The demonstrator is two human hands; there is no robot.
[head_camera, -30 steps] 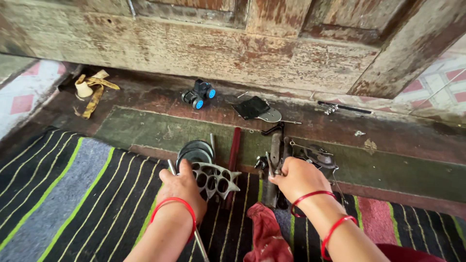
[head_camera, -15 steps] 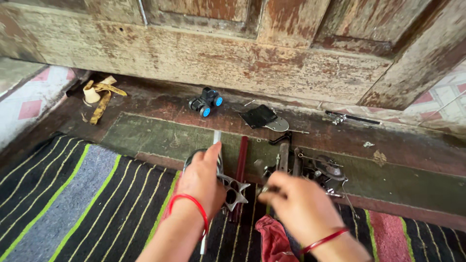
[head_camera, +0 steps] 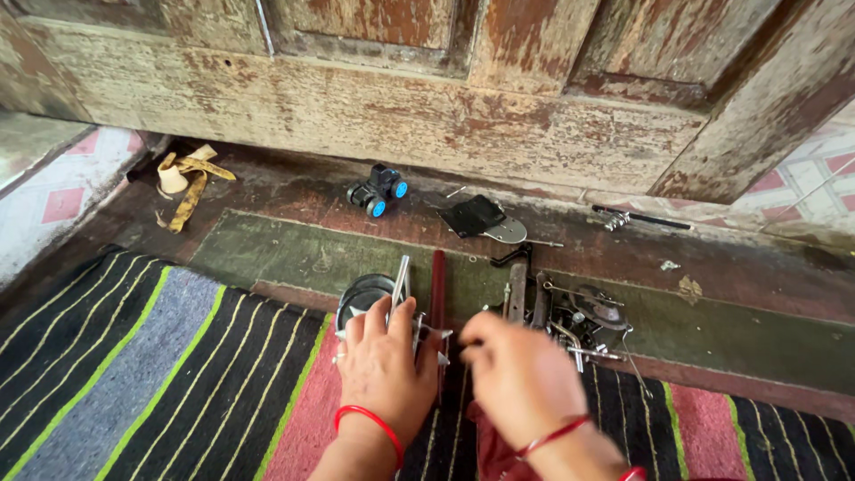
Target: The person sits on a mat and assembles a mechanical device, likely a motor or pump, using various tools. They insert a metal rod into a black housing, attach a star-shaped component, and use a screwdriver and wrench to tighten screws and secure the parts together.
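- A striped rug [head_camera: 134, 374] in black, green, grey and pink is seen nearest, at the lower edge of the view.
- The left hand [head_camera: 385, 370], with a red bangle, is laid palm down over a spiked metal sprocket [head_camera: 429, 337]; the fingers are curled on it and on a thin metal rod [head_camera: 400, 281] that points to 12 o'clock. The sprocket lies at the far edge of the rug, in the centre of the view.
- The right hand [head_camera: 517, 379] is blurred, at 3 o'clock of the left one; whether something is held by it cannot be told.
- A round dark disc [head_camera: 363, 292] is seen just beyond the left hand, and a red bar [head_camera: 438, 281] beside it.
- At 1 o'clock of the right hand a heap of metal parts and tools [head_camera: 579, 316] is spread on the green step [head_camera: 267, 249].
- Further, a small toy car with blue wheels [head_camera: 378, 191] and a black pedal-like part [head_camera: 481, 218] are lying.
- At 10 o'clock, yellowish scraps [head_camera: 187, 183] are lying.
- The worn wooden door [head_camera: 401, 89] closes the view.
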